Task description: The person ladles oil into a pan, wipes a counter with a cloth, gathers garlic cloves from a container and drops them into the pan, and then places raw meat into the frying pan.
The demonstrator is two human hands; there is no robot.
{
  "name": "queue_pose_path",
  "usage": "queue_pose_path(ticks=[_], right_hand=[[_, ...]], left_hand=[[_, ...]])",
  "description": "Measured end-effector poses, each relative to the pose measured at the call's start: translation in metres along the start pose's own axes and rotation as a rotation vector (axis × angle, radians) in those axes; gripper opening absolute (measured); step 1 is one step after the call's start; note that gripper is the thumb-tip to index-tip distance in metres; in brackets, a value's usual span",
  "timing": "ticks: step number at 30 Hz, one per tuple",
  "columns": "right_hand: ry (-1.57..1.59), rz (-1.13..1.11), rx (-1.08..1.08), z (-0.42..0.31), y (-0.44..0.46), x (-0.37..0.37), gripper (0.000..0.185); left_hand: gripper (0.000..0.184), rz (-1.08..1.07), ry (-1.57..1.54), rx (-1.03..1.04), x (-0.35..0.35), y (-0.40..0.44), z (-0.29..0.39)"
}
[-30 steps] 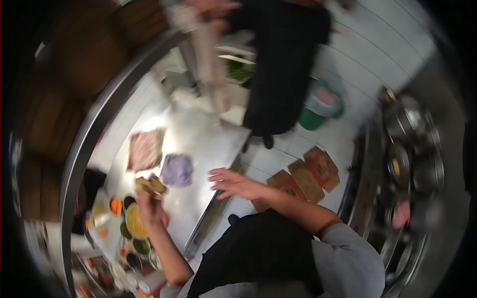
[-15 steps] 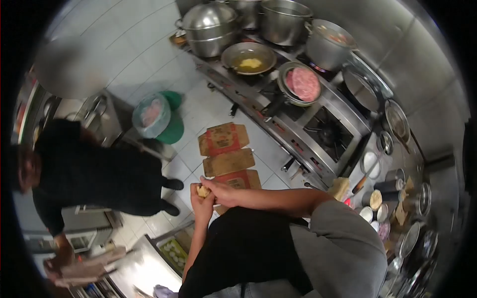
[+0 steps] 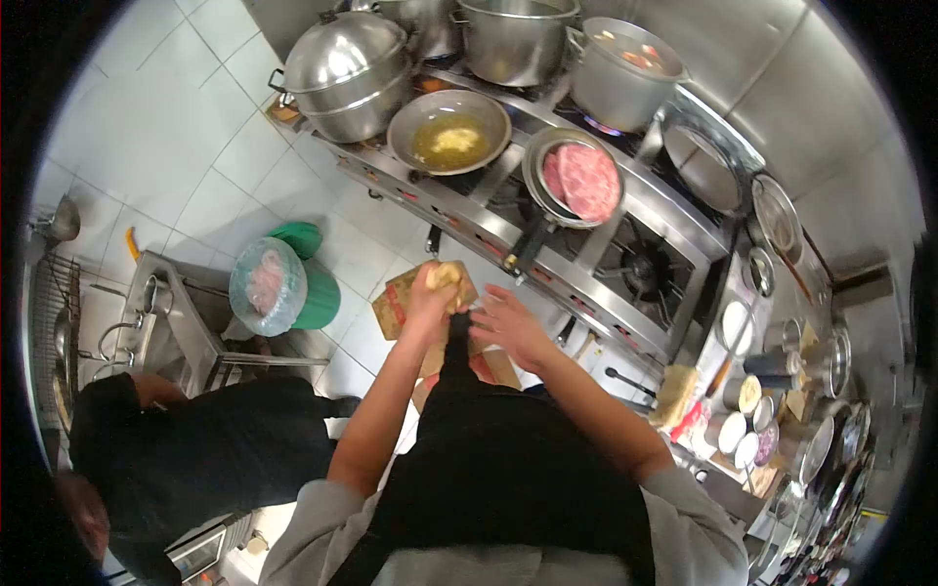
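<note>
My left hand (image 3: 432,305) is closed around a pale yellow lump (image 3: 445,275) that looks like food; its exact kind does not show. Just to the right, my right hand (image 3: 513,330) is raised with its fingers apart and nothing in it. Both hands are in front of my black apron, above flattened cardboard (image 3: 399,301) on the tiled floor. Ahead on the stove (image 3: 469,210), a shallow pan (image 3: 403,132) holds yellow oil with a pale yellow mass (image 3: 455,143) in it. Nearer, slices of raw meat (image 3: 584,182) lie in a handled pan.
A lidded steamer (image 3: 347,78) and large pots (image 3: 625,83) stand at the back; a flame burns under one pot. Bowls and containers (image 3: 728,430) crowd the right counter. A green bin (image 3: 318,296) with a plastic liner stands left, near a co-worker in black (image 3: 244,439).
My hands have come apart: the right has let go of the lump, which stays in the left. Both are further forward. My view has turned, and the co-worker appears lower.
</note>
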State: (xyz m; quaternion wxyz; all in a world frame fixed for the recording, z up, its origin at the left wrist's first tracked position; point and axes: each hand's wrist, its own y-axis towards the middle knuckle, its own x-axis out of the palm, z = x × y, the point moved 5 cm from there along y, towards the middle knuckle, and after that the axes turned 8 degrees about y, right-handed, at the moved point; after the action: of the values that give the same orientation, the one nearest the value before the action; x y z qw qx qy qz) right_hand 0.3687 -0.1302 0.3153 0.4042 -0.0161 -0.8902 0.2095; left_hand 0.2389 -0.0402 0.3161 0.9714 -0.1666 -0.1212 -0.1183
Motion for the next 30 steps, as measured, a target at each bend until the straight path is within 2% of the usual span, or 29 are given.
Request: queue_pose_path(ticks=[1, 3, 5, 7, 10, 13, 16, 19, 23, 25, 28, 30], right_hand=[[-0.052, 0.012, -0.049, -0.011, 0.008, -0.001, 0.050], [-0.060, 0.066, -0.019, -0.028, 0.018, -0.005, 0.049], [-0.071, 0.153, -0.012, -0.035, 0.023, -0.013, 0.048], [-0.085, 0.258, -0.034, -0.035, 0.030, -0.024, 0.048], [-0.106, 0.331, -0.022, -0.026, 0.033, -0.034, 0.045], [-0.028, 0.455, -0.049, -0.019, 0.032, -0.032, 0.046], [-0.006, 0.560, -0.078, -0.019, 0.027, -0.024, 0.043], [-0.006, 0.619, -0.077, -0.021, 0.018, -0.022, 0.043], [-0.024, 0.663, -0.093, -0.017, 0.001, -0.026, 0.042], [-0.034, 0.651, -0.095, -0.014, -0.007, -0.029, 0.041], [-0.052, 0.588, -0.074, -0.009, -0.017, -0.039, 0.040], [-0.085, 0.524, -0.028, -0.006, -0.022, -0.046, 0.039]], left_hand=[[0.024, -0.005, 0.014, 0.003, -0.007, 0.031, 0.013], [0.026, -0.066, 0.417, 0.079, -0.024, 0.109, 0.042], [0.040, -0.018, 0.800, 0.305, -0.038, 0.190, 0.073], [0.038, 0.046, 1.026, 0.615, -0.037, 0.252, 0.106], [0.047, -0.047, 1.258, 0.624, -0.034, 0.345, 0.103], [0.054, -0.141, 1.682, 0.418, -0.026, 0.405, 0.071], [0.051, -0.292, 1.873, 0.278, -0.016, 0.421, 0.048], [0.047, -0.364, 2.038, 0.246, -0.010, 0.431, 0.029], [0.046, -0.390, 2.020, 0.337, -0.004, 0.436, 0.029], [0.046, -0.388, 2.037, 0.423, -0.001, 0.434, 0.048], [0.045, -0.304, 2.022, 0.439, -0.001, 0.436, 0.089], [0.043, -0.170, 1.856, 0.553, -0.004, 0.398, 0.148]])
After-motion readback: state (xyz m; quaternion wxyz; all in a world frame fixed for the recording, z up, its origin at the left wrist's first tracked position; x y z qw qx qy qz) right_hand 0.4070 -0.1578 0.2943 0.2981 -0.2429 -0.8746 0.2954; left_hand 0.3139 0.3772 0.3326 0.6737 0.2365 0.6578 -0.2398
